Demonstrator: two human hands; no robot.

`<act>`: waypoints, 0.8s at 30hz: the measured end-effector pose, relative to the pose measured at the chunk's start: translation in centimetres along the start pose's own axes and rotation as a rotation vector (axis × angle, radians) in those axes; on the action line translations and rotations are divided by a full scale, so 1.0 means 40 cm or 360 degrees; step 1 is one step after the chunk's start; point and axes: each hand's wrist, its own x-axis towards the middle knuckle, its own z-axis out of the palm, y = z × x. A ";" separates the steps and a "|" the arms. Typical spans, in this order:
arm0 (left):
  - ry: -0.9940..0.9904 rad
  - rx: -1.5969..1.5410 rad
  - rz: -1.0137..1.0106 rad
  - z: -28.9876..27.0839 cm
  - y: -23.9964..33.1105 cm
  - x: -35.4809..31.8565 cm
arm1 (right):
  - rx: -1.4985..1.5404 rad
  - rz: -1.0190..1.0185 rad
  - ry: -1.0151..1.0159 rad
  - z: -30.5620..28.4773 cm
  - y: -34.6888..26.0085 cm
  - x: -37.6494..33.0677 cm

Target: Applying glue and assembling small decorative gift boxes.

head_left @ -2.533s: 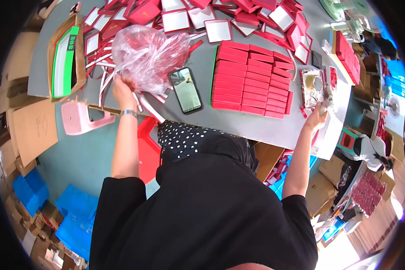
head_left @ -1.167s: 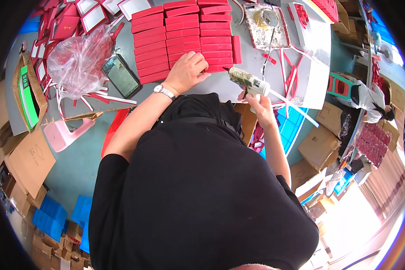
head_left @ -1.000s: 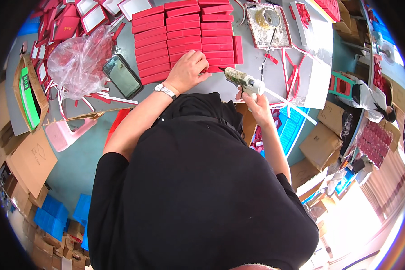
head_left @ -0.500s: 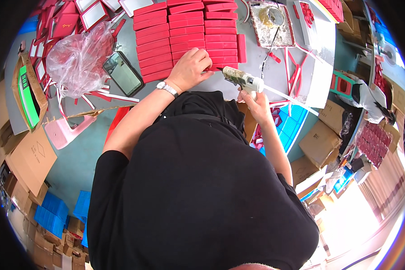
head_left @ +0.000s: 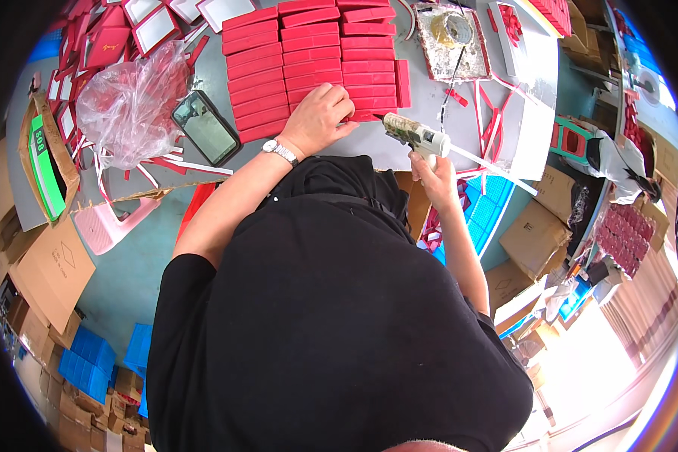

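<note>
Lettering [head_left: 40, 138] marks a green strip [head_left: 50, 181] and a cardboard carton [head_left: 56, 256]. On the grey worktop [head_left: 426, 98] above teal floor [head_left: 132, 260], red boxes [head_left: 313, 54] sit in columns; the left grip [head_left: 320, 120] touches their near edge, underside hidden, so whether it clasps one I cannot tell. The right grip [head_left: 438, 181] grasps a hot-glue gun [head_left: 422, 138] beside them.

Left hand [head_left: 320, 122]: its fingertips were hidden at the red boxes [head_left: 311, 56]; whether they pinched one could not be told.
Glue gun [head_left: 420, 138]: its handle was partly covered by the right hand [head_left: 435, 179].
Phone [head_left: 206, 129]: the screen's content was too small to tell.
Open boxes [head_left: 157, 32]: toward the tabletop's [head_left: 531, 132] left edge, some were cut off above.
</note>
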 end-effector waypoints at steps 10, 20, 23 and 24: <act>0.0018 -0.0025 -0.0001 0.000 -0.002 0.000 | -0.0062 0.0023 0.0117 -0.014 0.003 -0.008; 0.0011 0.0020 -0.0012 0.004 -0.006 -0.003 | -0.0293 -0.0049 0.0109 -0.029 -0.022 -0.018; 0.0046 0.0022 -0.0041 0.000 -0.002 -0.002 | -0.0010 -0.0272 0.0185 -0.027 -0.008 -0.011; 0.0040 0.0024 -0.0065 -0.001 -0.001 -0.002 | 0.0130 -0.0247 0.0120 -0.028 -0.016 -0.010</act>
